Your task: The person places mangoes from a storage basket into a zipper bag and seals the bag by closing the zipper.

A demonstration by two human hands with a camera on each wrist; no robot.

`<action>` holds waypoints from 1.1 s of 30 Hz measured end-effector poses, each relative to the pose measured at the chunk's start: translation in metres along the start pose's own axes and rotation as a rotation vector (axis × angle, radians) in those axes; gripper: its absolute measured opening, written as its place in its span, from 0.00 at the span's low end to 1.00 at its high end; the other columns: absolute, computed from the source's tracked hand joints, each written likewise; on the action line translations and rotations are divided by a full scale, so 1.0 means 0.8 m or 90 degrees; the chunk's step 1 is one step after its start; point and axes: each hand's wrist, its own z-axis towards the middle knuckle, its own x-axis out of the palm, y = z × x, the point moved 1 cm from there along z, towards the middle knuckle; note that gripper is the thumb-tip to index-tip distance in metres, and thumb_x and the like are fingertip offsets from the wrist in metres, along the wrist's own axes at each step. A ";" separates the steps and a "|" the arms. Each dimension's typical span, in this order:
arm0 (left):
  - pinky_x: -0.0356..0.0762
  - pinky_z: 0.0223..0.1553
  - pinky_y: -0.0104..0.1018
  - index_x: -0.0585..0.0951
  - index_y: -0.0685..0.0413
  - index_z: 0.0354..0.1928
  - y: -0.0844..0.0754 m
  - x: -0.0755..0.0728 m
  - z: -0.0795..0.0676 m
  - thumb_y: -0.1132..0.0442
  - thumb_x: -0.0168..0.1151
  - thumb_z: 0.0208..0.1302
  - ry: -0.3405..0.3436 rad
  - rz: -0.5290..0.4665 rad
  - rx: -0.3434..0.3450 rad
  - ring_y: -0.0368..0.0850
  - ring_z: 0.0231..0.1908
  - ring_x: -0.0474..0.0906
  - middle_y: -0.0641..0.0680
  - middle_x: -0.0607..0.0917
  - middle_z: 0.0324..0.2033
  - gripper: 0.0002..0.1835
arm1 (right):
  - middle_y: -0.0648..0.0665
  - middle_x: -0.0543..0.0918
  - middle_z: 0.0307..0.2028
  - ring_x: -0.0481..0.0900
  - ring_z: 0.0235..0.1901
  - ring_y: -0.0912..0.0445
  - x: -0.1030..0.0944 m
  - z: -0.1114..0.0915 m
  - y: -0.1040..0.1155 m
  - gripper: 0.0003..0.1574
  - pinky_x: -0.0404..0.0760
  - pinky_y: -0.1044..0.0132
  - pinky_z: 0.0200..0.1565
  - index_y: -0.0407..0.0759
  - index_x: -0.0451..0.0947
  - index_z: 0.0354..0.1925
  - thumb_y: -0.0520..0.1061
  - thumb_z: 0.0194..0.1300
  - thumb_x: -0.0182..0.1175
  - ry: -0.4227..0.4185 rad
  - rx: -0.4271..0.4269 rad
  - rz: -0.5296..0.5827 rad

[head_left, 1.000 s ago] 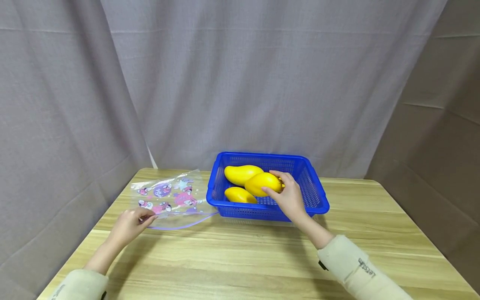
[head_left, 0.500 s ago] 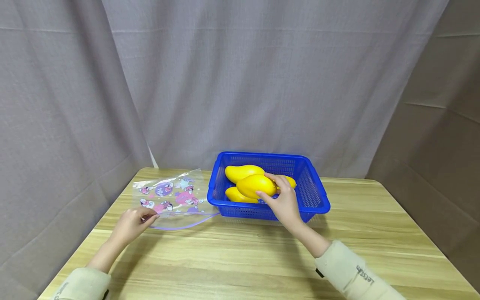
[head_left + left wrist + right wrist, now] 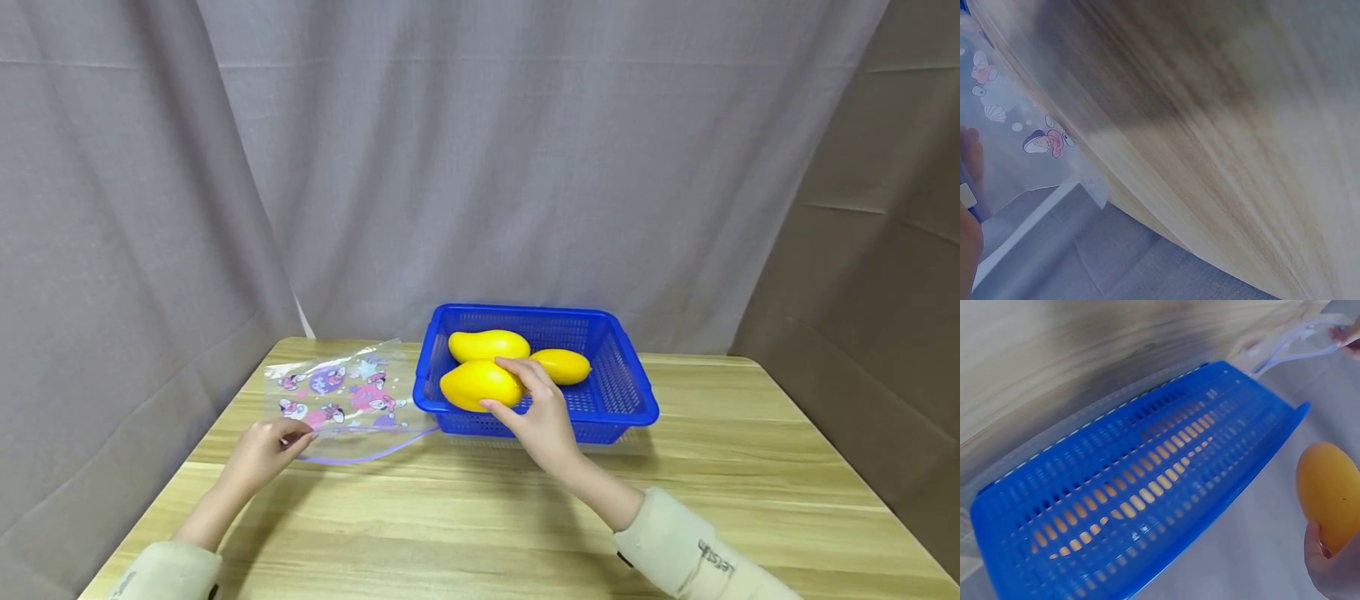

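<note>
My right hand [image 3: 546, 425] grips a yellow mango [image 3: 478, 386] by its right end, thumb below and fingers over the top. In the head view this mango overlaps the front left of the blue basket [image 3: 532, 418]; the right wrist view shows the mango [image 3: 1327, 487] above the basket's rim. Behind it lie a mango [image 3: 487, 344] at the back left and another mango [image 3: 564, 367] further right. With thumb and fingers, my left hand [image 3: 258, 452] pinches the purple-edged mouth of a clear printed zip bag [image 3: 360, 396], which lies flat left of the basket.
The basket's left wall stands against the bag's right end. The wooden table [image 3: 465, 517] runs back to a grey curtain [image 3: 525, 167], and a brown curtain [image 3: 877, 250] hangs at the right.
My right hand has moved left and toward me with the mango, uncovering the right-hand mango and covering the front-left one. My left hand keeps its hold on the bag.
</note>
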 end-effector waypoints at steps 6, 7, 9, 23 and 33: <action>0.78 0.22 0.28 0.84 0.54 0.24 0.000 0.000 -0.001 0.70 0.71 0.47 0.003 0.001 -0.012 0.38 0.20 0.79 0.49 0.85 0.21 0.04 | 0.44 0.79 0.49 0.78 0.45 0.53 0.014 -0.005 0.009 0.31 0.80 0.66 0.41 0.43 0.77 0.53 0.42 0.48 0.73 0.017 -0.025 0.026; 0.78 0.22 0.28 0.84 0.54 0.24 0.000 0.000 -0.001 0.70 0.71 0.47 0.003 0.001 -0.014 0.38 0.20 0.79 0.49 0.85 0.21 0.04 | 0.45 0.79 0.49 0.77 0.45 0.54 0.016 -0.007 0.010 0.31 0.80 0.68 0.40 0.43 0.77 0.53 0.42 0.48 0.73 0.020 -0.027 0.031; 0.78 0.22 0.29 0.84 0.54 0.24 0.000 0.000 -0.001 0.69 0.71 0.47 0.003 0.002 -0.018 0.38 0.20 0.79 0.49 0.85 0.21 0.04 | 0.45 0.79 0.49 0.78 0.46 0.54 0.021 -0.009 0.011 0.31 0.80 0.68 0.41 0.43 0.77 0.53 0.42 0.48 0.73 0.023 -0.036 0.037; 0.78 0.22 0.29 0.85 0.55 0.24 -0.001 -0.001 0.003 0.69 0.70 0.48 0.004 0.006 -0.026 0.37 0.20 0.78 0.49 0.85 0.21 0.03 | 0.45 0.80 0.48 0.77 0.50 0.51 0.045 -0.014 0.018 0.32 0.80 0.59 0.52 0.42 0.77 0.51 0.43 0.46 0.74 0.069 -0.087 0.027; 0.78 0.22 0.28 0.84 0.54 0.24 0.002 0.000 -0.002 0.70 0.70 0.47 -0.001 -0.004 -0.030 0.34 0.20 0.77 0.49 0.85 0.21 0.04 | 0.44 0.78 0.49 0.78 0.49 0.51 0.066 -0.019 0.024 0.33 0.82 0.63 0.50 0.44 0.77 0.54 0.44 0.48 0.72 0.125 -0.086 0.025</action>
